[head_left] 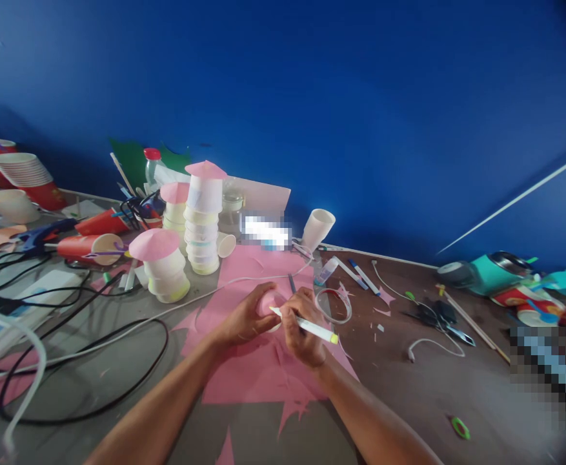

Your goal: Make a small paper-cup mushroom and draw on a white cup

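My left hand (250, 318) is closed round a small round piece with a pink top (268, 302); its pale lower edge shows beneath, and the rest is hidden by my fingers. My right hand (303, 329) grips a white marker (316, 329) with a yellow end. The marker's tip meets or nearly meets the pink piece; I cannot tell which. Under both hands lies pink paper (248, 381) with cut, jagged edges. To the left stand paper-cup towers with pink cone roofs: a tall one (202, 223), a short one (161, 268) and one partly hidden behind (173, 206).
Black and white cables (103, 416) loop across the left side. A white cup (319, 227) leans near the blue wall (341, 97). More markers (364, 276), a tape roll (333, 305), scissors (461, 334) and a teal container (493, 271) lie to the right. Red cups (91, 247) lie at left.
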A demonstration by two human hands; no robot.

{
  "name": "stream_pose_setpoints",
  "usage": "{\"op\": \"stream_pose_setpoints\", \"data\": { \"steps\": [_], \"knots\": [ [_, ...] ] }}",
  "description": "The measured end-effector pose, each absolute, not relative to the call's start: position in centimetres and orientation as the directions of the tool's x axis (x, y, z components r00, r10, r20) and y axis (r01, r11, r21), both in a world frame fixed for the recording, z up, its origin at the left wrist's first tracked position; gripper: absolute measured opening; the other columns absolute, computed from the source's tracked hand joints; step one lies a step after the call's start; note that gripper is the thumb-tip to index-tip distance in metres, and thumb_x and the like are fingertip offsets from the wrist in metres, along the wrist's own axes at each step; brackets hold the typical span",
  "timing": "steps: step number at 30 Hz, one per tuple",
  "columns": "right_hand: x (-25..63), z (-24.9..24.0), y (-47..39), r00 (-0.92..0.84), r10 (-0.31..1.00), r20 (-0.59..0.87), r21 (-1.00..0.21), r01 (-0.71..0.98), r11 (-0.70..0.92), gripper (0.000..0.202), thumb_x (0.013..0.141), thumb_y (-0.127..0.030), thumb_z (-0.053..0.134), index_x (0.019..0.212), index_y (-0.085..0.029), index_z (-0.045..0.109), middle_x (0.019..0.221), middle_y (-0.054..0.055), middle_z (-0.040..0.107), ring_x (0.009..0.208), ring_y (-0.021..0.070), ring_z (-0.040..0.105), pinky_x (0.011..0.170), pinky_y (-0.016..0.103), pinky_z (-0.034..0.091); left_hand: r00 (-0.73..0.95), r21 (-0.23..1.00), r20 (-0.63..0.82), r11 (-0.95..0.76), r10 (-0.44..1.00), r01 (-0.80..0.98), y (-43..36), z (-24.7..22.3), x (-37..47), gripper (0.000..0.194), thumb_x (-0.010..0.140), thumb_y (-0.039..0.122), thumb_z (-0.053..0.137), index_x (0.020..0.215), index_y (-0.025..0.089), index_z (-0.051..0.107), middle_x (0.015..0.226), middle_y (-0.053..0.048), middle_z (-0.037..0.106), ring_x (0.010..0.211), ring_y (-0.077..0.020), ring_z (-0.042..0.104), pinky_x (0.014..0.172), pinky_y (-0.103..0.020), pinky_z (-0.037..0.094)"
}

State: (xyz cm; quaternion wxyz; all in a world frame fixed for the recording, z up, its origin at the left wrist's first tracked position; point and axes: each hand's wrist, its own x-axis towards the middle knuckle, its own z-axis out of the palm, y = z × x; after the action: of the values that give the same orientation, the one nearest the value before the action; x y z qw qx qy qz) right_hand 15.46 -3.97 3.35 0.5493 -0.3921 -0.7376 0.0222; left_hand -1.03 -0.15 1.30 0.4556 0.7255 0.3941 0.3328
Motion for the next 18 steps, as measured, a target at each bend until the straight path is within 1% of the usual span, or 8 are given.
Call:
{"op": "stream_pose_setpoints", "data": {
  "steps": [5, 8, 11, 14, 18],
  "knots": [
    [15.4, 3.2, -4.1, -0.106, 0.619, 0.778, -0.463, 0.569, 0.679, 0.027, 0.102, -0.02, 0.045, 0.076, -0.024, 0.049, 0.064, -0.002, 0.059, 0.061, 0.0164, 0.054, 0.072, 0.038, 0.044, 0.459, 0.92, 0.117, -0.27, 0.881, 0.283, -0.2, 1.5, -1.0, 0.073, 0.081, 0.054, 0.069, 0.141, 0.018, 0.051, 0.143, -0.018, 0.06, 0.126, -0.0341, 0.062, 0.109, -0.047, 0.05],
    [15.5, 3.2, -3.9, -0.099, 0.611, 0.785, -0.467, 0.554, 0.689, 0.027, 0.102, -0.021, 0.044, 0.076, -0.023, 0.05, 0.065, -0.002, 0.059, 0.061, 0.0158, 0.054, 0.072, 0.037, 0.044, 0.451, 0.922, 0.105, -0.257, 0.886, 0.289, -0.1, 1.0, -1.0, 0.074, 0.081, 0.054, 0.07, 0.142, 0.017, 0.051, 0.143, -0.018, 0.06, 0.129, -0.0348, 0.06, 0.111, -0.047, 0.049],
    [15.6, 3.2, -3.6, -0.022, 0.603, 0.797, -0.515, 0.498, 0.698, 0.031, 0.104, -0.023, 0.041, 0.073, -0.023, 0.048, 0.061, -0.004, 0.055, 0.058, 0.0154, 0.052, 0.07, 0.037, 0.042, 0.443, 0.925, 0.096, -0.244, 0.892, 0.291, 0.0, 0.6, -1.1, 0.075, 0.082, 0.054, 0.07, 0.143, 0.017, 0.05, 0.146, -0.019, 0.057, 0.134, -0.0353, 0.056, 0.114, -0.048, 0.046],
    [15.7, 3.2, -3.3, 0.044, 0.618, 0.785, -0.571, 0.442, 0.692, 0.035, 0.105, -0.025, 0.039, 0.07, -0.024, 0.046, 0.059, -0.004, 0.052, 0.058, 0.0159, 0.05, 0.067, 0.036, 0.041, 0.45, 0.925, 0.092, -0.243, 0.888, 0.292, 0.0, 0.4, -1.2, 0.077, 0.083, 0.056, 0.069, 0.145, 0.015, 0.048, 0.149, -0.02, 0.055, 0.136, -0.0355, 0.054, 0.115, -0.048, 0.045],
    [15.5, 3.2, -3.4, 0.003, 0.634, 0.774, -0.569, 0.445, 0.692, 0.033, 0.103, -0.022, 0.041, 0.071, -0.023, 0.048, 0.06, -0.003, 0.052, 0.061, 0.0158, 0.049, 0.066, 0.035, 0.041, 0.455, 0.922, 0.104, -0.258, 0.884, 0.289, 0.0, 0.5, -1.4, 0.076, 0.083, 0.055, 0.07, 0.145, 0.017, 0.048, 0.146, -0.018, 0.058, 0.132, -0.034, 0.057, 0.112, -0.046, 0.048]
  ]
}}
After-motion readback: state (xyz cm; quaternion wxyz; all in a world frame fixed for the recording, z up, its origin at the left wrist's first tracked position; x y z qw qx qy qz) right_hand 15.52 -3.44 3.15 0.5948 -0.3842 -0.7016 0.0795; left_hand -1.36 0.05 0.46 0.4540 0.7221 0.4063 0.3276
